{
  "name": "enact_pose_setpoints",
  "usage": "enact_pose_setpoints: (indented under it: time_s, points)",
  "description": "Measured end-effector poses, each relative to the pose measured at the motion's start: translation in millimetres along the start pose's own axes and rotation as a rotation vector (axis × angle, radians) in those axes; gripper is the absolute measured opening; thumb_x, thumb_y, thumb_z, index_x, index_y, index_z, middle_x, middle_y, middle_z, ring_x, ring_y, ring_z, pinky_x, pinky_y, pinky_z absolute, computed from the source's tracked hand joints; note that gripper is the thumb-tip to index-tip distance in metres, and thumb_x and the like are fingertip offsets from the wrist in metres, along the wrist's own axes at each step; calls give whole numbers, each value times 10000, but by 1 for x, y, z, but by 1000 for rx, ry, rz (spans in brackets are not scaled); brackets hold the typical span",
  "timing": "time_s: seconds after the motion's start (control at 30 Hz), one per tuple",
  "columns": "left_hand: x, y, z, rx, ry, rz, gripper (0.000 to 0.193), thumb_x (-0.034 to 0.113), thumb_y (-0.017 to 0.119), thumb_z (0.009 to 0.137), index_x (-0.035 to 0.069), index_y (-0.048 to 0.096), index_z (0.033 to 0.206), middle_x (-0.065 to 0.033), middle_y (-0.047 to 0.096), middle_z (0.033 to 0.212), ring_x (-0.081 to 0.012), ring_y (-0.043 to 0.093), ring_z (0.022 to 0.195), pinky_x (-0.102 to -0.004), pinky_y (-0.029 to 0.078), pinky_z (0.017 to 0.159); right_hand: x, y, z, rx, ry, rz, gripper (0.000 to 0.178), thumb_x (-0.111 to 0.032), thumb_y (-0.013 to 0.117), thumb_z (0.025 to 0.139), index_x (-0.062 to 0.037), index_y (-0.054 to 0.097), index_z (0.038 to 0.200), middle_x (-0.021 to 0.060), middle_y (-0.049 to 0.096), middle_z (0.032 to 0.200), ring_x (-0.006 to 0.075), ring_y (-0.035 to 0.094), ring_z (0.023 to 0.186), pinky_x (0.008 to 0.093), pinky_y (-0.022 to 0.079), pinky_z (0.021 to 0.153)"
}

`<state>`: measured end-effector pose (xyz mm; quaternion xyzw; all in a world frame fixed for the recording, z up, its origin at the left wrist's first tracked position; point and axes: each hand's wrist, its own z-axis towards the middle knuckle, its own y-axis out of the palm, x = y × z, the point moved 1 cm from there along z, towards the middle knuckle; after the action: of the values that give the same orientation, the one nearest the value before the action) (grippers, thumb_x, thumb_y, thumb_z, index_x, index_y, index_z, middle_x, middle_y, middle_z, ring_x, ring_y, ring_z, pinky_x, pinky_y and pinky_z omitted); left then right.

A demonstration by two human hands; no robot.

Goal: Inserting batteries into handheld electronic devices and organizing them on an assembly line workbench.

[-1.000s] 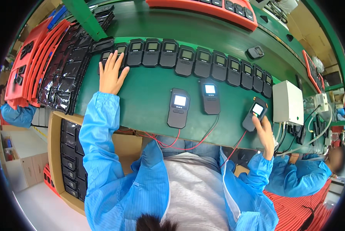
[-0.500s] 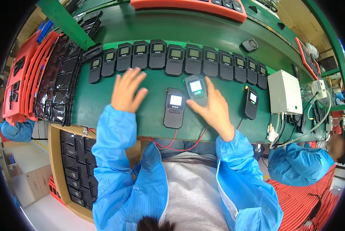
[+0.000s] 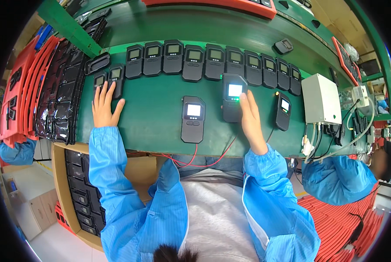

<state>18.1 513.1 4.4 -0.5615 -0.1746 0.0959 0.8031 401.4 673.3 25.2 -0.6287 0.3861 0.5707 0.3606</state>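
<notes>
My right hand (image 3: 252, 118) grips a black handheld meter (image 3: 233, 105) by its sides; its screen glows white and a green light shows below. My left hand (image 3: 103, 109) lies with fingers stretched over two meters at the row's left end: a dark-screened one (image 3: 116, 76) and a partly covered one (image 3: 100, 80). Between my hands a lit meter (image 3: 192, 120) lies on the green bench, with a red cable at its lower end. Another lit meter (image 3: 283, 112) lies right of my right hand. Several dark-screened meters (image 3: 193, 63) stand in a row behind.
A white box (image 3: 320, 99) with cables stands at the right. Red trays (image 3: 14, 87) and black plastic trays (image 3: 58, 87) are stacked at the left. Below the bench is a carton (image 3: 62, 174) of black trays. A co-worker's blue sleeve (image 3: 339, 181) shows at the right.
My left hand has moved left onto the two end meters, which now sit apart from the row, nearer me. My right hand's meter has moved right and been straightened.
</notes>
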Motion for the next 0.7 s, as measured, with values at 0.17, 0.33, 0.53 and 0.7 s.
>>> enact_pose_setpoints:
  time_s: [0.17, 0.33, 0.53, 0.7]
  points:
    - [23, -22, -44, -23, 21, -52, 629, 420, 638, 848, 226, 445, 1414, -47, 350, 1507, -336, 244, 1415, -596, 194, 1105, -5, 7, -2, 139, -120, -111, 408, -334, 394, 1031, 16, 536, 1184, 71, 611, 1050, 133, 556, 997, 253, 423, 877]
    - [66, -30, -60, -45, 100, -125, 602, 339, 700, 803, 197, 521, 1360, -78, 398, 1475, -366, 279, 1396, -601, 209, 1098, -4, 0, -3, 65, -83, -111, 438, -347, 398, 1026, 41, 536, 1176, 80, 613, 1084, 147, 556, 1046, 269, 408, 924]
    - [88, -31, -71, -45, 203, -276, 564, 286, 721, 776, 173, 574, 1308, -97, 446, 1435, -360, 345, 1362, -586, 256, 1086, -39, -12, 23, 94, -45, -179, 390, -322, 450, 1004, -5, 508, 1223, 108, 620, 1117, 172, 613, 963, 280, 489, 794]
    - [94, -27, -68, 19, 157, -354, 521, 250, 710, 783, 135, 591, 1277, -120, 466, 1412, -350, 402, 1327, -528, 302, 1085, -80, -5, 106, -126, 109, -15, 367, -285, 517, 967, -72, 475, 1263, 126, 634, 1104, 186, 652, 823, 284, 520, 596]
